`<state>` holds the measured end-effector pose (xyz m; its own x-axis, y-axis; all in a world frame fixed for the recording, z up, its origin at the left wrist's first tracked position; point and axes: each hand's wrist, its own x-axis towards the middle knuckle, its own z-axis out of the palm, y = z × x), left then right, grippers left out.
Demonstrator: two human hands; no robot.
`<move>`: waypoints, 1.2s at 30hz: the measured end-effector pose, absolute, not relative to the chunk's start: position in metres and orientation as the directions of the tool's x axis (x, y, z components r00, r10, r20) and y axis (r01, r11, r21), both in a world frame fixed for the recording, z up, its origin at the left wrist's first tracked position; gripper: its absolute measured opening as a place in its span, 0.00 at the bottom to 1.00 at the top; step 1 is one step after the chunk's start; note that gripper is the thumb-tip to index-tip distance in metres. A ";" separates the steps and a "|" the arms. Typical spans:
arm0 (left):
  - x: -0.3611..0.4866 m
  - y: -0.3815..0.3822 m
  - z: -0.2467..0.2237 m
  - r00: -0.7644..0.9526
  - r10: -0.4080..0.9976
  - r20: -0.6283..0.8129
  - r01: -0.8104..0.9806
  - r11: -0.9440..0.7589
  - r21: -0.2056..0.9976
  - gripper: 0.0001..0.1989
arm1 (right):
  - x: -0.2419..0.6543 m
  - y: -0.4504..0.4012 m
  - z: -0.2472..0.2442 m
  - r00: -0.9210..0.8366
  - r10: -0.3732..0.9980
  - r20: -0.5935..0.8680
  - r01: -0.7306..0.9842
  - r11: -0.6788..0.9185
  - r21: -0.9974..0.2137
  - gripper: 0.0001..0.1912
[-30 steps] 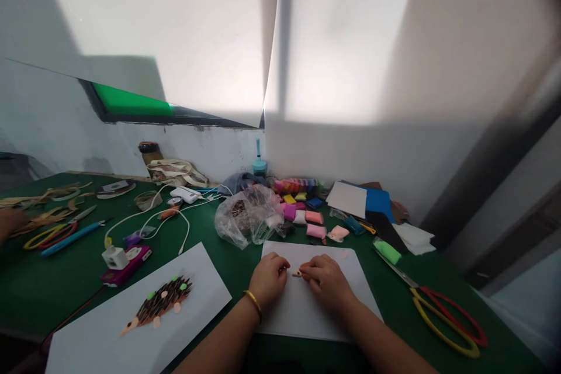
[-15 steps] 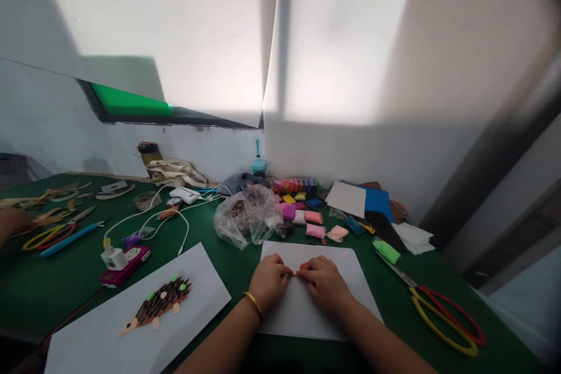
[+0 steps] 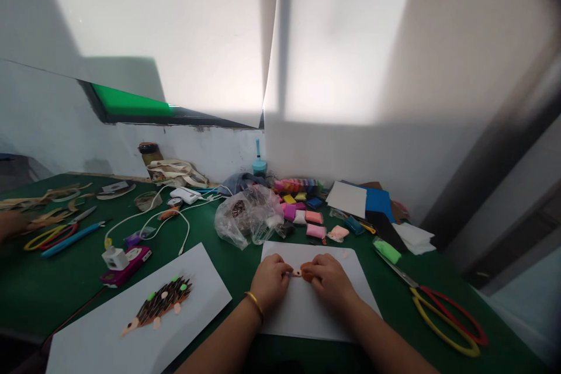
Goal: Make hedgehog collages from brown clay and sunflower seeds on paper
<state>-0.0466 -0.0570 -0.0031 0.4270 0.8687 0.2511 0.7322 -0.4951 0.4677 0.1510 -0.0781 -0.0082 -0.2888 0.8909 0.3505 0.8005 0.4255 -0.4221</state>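
On a white sheet (image 3: pixel 315 321) in front of me lies a small orange clay piece (image 3: pixel 306 273), joined at its left to a peach clay snout (image 3: pixel 297 273) with a dark dot on it. My left hand (image 3: pixel 270 281) pinches the snout's left tip between thumb and fingers; a gold bangle (image 3: pixel 254 306) is on that wrist. My right hand (image 3: pixel 329 281) has its fingers closed on the right part of the orange clay and hides some of it. Left of my arms, a second sheet (image 3: pixel 100 339) bears a finished-looking hedgehog (image 3: pixel 163 302) with dark spines and green and peach dots.
Several clay packets (image 3: pixel 314 231) and a plastic bag (image 3: pixel 245 216) lie behind the sheet. Large scissors (image 3: pixel 442 310) and a green clay packet (image 3: pixel 387 250) are at right. A magenta power bank (image 3: pixel 126 267) with white cables is left. Another person's hand (image 3: pixel 11 225) shows at far left.
My right fingers have shifted right and back, uncovering more of the orange clay and the dark dot on the snout. My left hand stays at the tip.
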 end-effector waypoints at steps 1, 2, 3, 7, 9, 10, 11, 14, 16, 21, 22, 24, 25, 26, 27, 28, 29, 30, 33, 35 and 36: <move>-0.046 -0.057 -0.003 0.424 0.871 0.249 0.735 -0.491 0.467 0.15 | 0.149 -0.079 -0.008 -0.284 0.894 0.347 0.801 0.420 -0.427 0.17; -0.046 -0.058 -0.002 0.423 0.872 0.246 0.739 -0.489 0.463 0.15 | 0.147 -0.079 -0.007 -0.282 0.897 0.341 0.802 0.416 -0.429 0.17; -0.045 -0.058 -0.002 0.425 0.872 0.242 0.743 -0.489 0.457 0.15 | 0.145 -0.079 -0.006 -0.281 0.899 0.335 0.804 0.411 -0.430 0.17; -0.044 -0.060 -0.001 0.430 0.873 0.232 0.759 -0.488 0.431 0.15 | 0.140 -0.077 -0.003 -0.272 0.913 0.306 0.814 0.388 -0.434 0.16; -0.043 -0.061 -0.001 0.436 0.869 0.234 0.760 -0.495 0.422 0.17 | 0.141 -0.075 -0.004 -0.248 0.922 0.299 0.816 0.365 -0.448 0.17; -0.042 -0.062 -0.002 0.440 0.867 0.235 0.759 -0.498 0.420 0.18 | 0.143 -0.074 -0.006 -0.234 0.926 0.294 0.816 0.352 -0.458 0.17; -0.041 -0.062 -0.002 0.441 0.866 0.234 0.759 -0.499 0.418 0.18 | 0.145 -0.073 -0.007 -0.221 0.932 0.288 0.816 0.339 -0.468 0.19; -0.038 -0.062 -0.004 0.423 0.878 0.224 0.768 -0.478 0.426 0.19 | 0.152 -0.070 -0.012 -0.184 0.949 0.257 0.816 0.293 -0.497 0.22; -0.037 -0.062 -0.005 0.402 0.889 0.217 0.775 -0.457 0.437 0.19 | 0.155 -0.067 -0.014 -0.163 0.958 0.237 0.812 0.266 -0.519 0.23; -0.036 -0.060 -0.003 0.404 0.898 0.174 0.781 -0.438 0.445 0.18 | 0.158 -0.065 -0.016 -0.133 0.966 0.222 0.786 0.239 -0.570 0.24; -0.036 -0.059 -0.002 0.408 0.899 0.160 0.785 -0.435 0.441 0.18 | 0.158 -0.064 -0.016 -0.133 0.966 0.220 0.781 0.239 -0.577 0.24; -0.035 -0.059 -0.001 0.410 0.902 0.133 0.792 -0.425 0.438 0.19 | 0.158 -0.064 -0.017 -0.131 0.968 0.215 0.773 0.235 -0.589 0.24; -0.035 -0.059 0.000 0.408 0.905 0.122 0.796 -0.418 0.437 0.19 | 0.158 -0.064 -0.017 -0.131 0.969 0.212 0.770 0.233 -0.594 0.24; -0.034 -0.059 0.000 0.406 0.907 0.113 0.800 -0.412 0.436 0.20 | 0.158 -0.064 -0.017 -0.129 0.969 0.210 0.769 0.231 -0.596 0.24; -0.034 -0.058 0.001 0.405 0.908 0.106 0.803 -0.409 0.434 0.20 | 0.158 -0.064 -0.017 -0.128 0.969 0.210 0.768 0.231 -0.598 0.24; -0.034 -0.059 0.001 0.406 0.908 0.101 0.805 -0.408 0.431 0.20 | 0.158 -0.063 -0.018 -0.127 0.969 0.212 0.767 0.232 -0.599 0.24; -0.034 -0.059 0.001 0.406 0.908 0.099 0.806 -0.407 0.429 0.19 | 0.158 -0.063 -0.018 -0.126 0.968 0.215 0.766 0.233 -0.600 0.24; -0.034 -0.059 0.001 0.406 0.908 0.099 0.807 -0.407 0.428 0.19 | 0.159 -0.063 -0.018 -0.126 0.968 0.219 0.764 0.235 -0.601 0.24; -0.034 -0.059 0.001 0.401 0.911 0.099 0.809 -0.403 0.428 0.20 | 0.160 -0.063 -0.018 -0.121 0.967 0.224 0.759 0.236 -0.607 0.24; -0.034 -0.060 0.001 0.401 0.910 0.108 0.810 -0.407 0.423 0.20 | 0.160 -0.063 -0.018 -0.118 0.967 0.226 0.756 0.235 -0.611 0.23; -0.034 -0.060 0.001 0.401 0.909 0.114 0.810 -0.410 0.419 0.20 | 0.160 -0.063 -0.018 -0.117 0.967 0.227 0.755 0.235 -0.612 0.23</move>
